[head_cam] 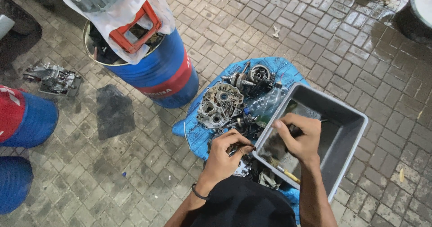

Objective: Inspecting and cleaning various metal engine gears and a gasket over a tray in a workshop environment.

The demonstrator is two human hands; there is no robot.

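Open above the grey plastic tub (346,132), bare toward its far right corner; near left corner filled by the right hand (299,139). Crowded along the tub's left wall: clear plastic bottle (265,104), engine crankcase half (219,104), crankshaft and gears (249,77), all across the blue tarp (288,67). Blocked farther left by the blue drum (157,72). Clear paving (315,33) beyond the tarp's far edge.

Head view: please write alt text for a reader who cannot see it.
Seen from above, a person's right hand reaches into a grey plastic tub while the left hand pinches a small dark part beside it. Engine parts, including a metal crankcase half, lie on a blue sheet on wet brick paving, near a blue and red drum.
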